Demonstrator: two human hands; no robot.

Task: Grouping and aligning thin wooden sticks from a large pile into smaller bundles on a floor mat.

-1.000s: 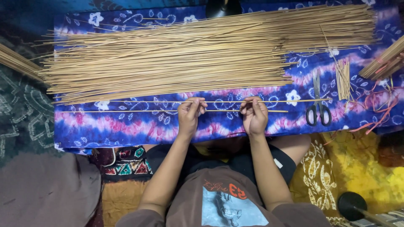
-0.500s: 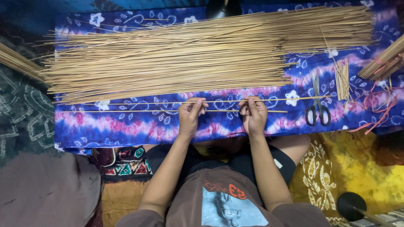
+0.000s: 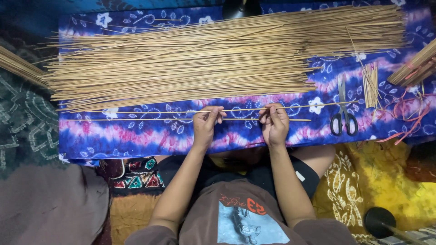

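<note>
A long thin bamboo stick (image 3: 150, 111) lies crosswise over the blue and purple patterned cloth (image 3: 136, 136). My left hand (image 3: 205, 123) pinches it near the middle, and my right hand (image 3: 274, 123) pinches it a short way to the right. A second thin stick (image 3: 297, 120) lies just below, running under both hands. Behind the hands spreads a large pile of long bamboo sticks (image 3: 218, 54), covering most of the cloth.
Black-handled scissors (image 3: 344, 119) lie right of my right hand. A small bundle of short cut sticks (image 3: 371, 85) sits beside them, with red string scraps (image 3: 406, 113) farther right. More stick bundles poke in at the left edge (image 3: 18, 66) and right edge (image 3: 420, 63).
Both hands stay on the thin stick; my fingers have shifted only slightly along it. The pile and scissors have not moved.
</note>
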